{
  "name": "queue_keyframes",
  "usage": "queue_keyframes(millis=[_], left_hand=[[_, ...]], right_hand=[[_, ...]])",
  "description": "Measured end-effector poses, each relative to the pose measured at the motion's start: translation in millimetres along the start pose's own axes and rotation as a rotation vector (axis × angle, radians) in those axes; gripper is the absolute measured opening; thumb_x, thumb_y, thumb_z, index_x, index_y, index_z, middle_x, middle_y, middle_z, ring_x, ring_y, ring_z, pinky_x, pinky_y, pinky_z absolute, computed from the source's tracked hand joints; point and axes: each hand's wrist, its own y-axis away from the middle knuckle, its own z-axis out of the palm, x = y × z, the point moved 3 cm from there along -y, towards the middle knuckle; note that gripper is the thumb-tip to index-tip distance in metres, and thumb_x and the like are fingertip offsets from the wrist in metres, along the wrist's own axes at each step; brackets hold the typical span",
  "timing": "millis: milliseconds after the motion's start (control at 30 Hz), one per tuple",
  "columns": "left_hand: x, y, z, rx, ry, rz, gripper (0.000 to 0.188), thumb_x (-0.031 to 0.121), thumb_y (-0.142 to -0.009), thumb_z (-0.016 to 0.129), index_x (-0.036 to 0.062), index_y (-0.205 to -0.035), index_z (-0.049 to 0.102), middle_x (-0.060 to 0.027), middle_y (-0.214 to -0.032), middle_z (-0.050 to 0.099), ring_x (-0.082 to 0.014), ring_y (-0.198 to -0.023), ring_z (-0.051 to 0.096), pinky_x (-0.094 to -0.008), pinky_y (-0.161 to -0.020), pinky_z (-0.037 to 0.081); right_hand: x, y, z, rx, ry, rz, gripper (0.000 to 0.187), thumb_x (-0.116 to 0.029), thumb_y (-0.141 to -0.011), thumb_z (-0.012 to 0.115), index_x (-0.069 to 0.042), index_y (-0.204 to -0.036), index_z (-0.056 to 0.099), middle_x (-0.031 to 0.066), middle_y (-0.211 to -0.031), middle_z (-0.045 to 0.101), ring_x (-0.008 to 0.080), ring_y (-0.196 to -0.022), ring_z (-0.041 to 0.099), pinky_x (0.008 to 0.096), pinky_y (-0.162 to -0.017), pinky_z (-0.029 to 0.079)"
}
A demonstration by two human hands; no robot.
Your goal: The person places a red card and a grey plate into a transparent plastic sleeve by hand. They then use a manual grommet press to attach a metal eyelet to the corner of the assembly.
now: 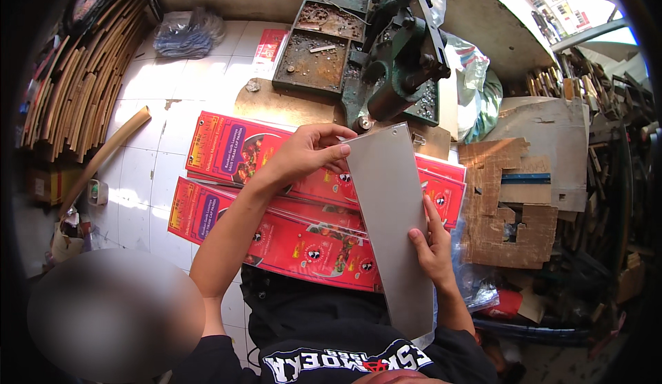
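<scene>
A long, flat grey panel slants across in front of me, with a small hole near its far right corner. My right hand grips its right edge, thumb on the upper face. At the far left corner, the thumb and fingers of my left hand pinch the panel's edge; whether a smaller piece is between them I cannot make out. Beneath my arms lie stacks of red printed panels with food pictures. The panel's near end reaches my dark shirt.
A dark green hand press stands beyond the panel, beside trays of small metal parts. Cut cardboard lies at the right. Wooden strips lean at the left. Folded plastic bags rest on the tiled floor.
</scene>
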Motion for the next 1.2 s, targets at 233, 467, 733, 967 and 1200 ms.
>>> queue_keyframes(millis=[233, 467, 733, 967, 1200], left_hand=[[2, -11, 12, 0.165, 0.089, -0.014, 0.038, 0.008, -0.096, 0.062, -0.0026, -0.132, 0.052, -0.0108, -0.100, 0.070, -0.0171, -0.086, 0.071, -0.0302, -0.077, 0.061], [-9, -22, 10, 0.214, 0.128, 0.085, 0.042, 0.004, -0.095, 0.063, -0.0019, -0.134, 0.049, -0.0109, -0.100, 0.069, -0.0174, -0.087, 0.071, -0.0296, -0.076, 0.061], [-13, -24, 10, 0.201, 0.152, 0.119, 0.044, 0.002, -0.094, 0.063, -0.0023, -0.135, 0.049, -0.0099, -0.098, 0.068, -0.0177, -0.087, 0.071, -0.0311, -0.075, 0.062], [-11, -24, 9, 0.202, 0.162, 0.101, 0.043, 0.003, -0.095, 0.062, -0.0016, -0.135, 0.048, -0.0100, -0.099, 0.068, -0.0186, -0.088, 0.071, -0.0332, -0.077, 0.063], [-14, -23, 9, 0.222, 0.154, 0.097, 0.041, 0.003, -0.094, 0.063, 0.0000, -0.133, 0.050, -0.0092, -0.098, 0.068, -0.0178, -0.087, 0.071, -0.0327, -0.076, 0.063]], right_hand=[[10, -21, -8, -0.006, -0.056, 0.070, 0.066, -0.002, -0.094, 0.059, 0.003, -0.152, 0.029, 0.0206, -0.142, 0.053, 0.0158, -0.118, 0.056, 0.0260, -0.099, 0.042], [7, -34, -7, -0.021, -0.089, 0.115, 0.065, 0.001, -0.094, 0.056, 0.003, -0.152, 0.028, 0.0222, -0.146, 0.048, 0.0195, -0.127, 0.052, 0.0269, -0.104, 0.039], [12, -35, -8, -0.011, -0.082, 0.115, 0.064, 0.002, -0.094, 0.056, 0.002, -0.152, 0.029, 0.0201, -0.144, 0.051, 0.0168, -0.121, 0.055, 0.0254, -0.100, 0.042], [3, -37, -5, 0.008, -0.095, 0.127, 0.063, 0.001, -0.095, 0.056, 0.002, -0.152, 0.029, 0.0191, -0.142, 0.052, 0.0179, -0.121, 0.056, 0.0272, -0.100, 0.044], [4, -36, -4, -0.001, -0.087, 0.098, 0.063, 0.000, -0.095, 0.056, 0.003, -0.152, 0.029, 0.0197, -0.143, 0.051, 0.0185, -0.122, 0.055, 0.0277, -0.102, 0.042]])
